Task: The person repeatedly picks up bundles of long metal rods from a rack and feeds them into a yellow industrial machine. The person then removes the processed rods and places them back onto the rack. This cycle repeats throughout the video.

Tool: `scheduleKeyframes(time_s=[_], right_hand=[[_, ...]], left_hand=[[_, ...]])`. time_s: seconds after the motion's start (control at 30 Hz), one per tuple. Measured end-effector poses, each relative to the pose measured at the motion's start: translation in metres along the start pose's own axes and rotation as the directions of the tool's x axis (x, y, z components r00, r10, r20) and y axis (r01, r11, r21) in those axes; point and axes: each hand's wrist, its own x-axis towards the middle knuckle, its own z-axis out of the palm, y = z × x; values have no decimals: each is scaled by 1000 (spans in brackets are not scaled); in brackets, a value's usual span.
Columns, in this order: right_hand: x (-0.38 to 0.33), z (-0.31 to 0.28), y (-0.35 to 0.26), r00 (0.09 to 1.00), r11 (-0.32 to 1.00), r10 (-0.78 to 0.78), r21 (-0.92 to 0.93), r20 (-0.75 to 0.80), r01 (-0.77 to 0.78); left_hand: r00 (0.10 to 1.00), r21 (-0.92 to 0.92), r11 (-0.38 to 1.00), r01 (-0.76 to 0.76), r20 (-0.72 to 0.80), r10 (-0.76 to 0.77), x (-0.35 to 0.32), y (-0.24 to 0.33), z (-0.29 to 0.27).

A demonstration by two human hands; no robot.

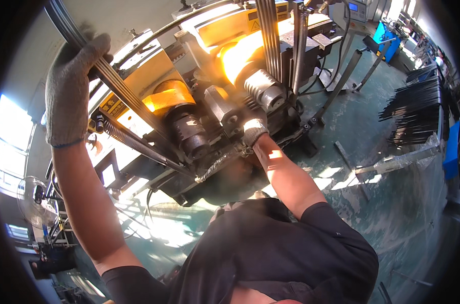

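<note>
My left hand (pixel 70 86), in a grey knit glove, is closed around a bundle of long thin dark metal rods (pixel 133 104) that slants from the upper left down into a yellow and black bending machine (pixel 214 76). The same bundle rises again at the top centre past the machine's rollers. My right hand (pixel 252 130), also gloved, reaches low into the machine's dark clamp area next to a ribbed metal roller (pixel 264 86); its fingers are partly hidden, and what they grip cannot be seen.
A rack of stacked black rods (pixel 417 109) stands at the right on the green floor. Metal stands (pixel 351 71) and cables lie behind the machine. A fan (pixel 34 200) is at the lower left. Blue equipment (pixel 384 33) sits at the far right.
</note>
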Motion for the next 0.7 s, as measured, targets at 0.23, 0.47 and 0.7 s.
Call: scheduleKeyframes(time_s=[0.23,0.47,0.7], right_hand=[[-3,-14,-30,969,974,-224,-9,100,226],[-33,-29,-61,990,982,74,164,121,-93],[-19,-30,-28,992,966,-10,254,-123,41]], left_hand=[[995,153,988,-17,-93,32,17,-1,-1],[998,-135,990,31,-42,-37,-4,-18,-17],[998,195,981,-3,66,-10,-17,-14,-6]])
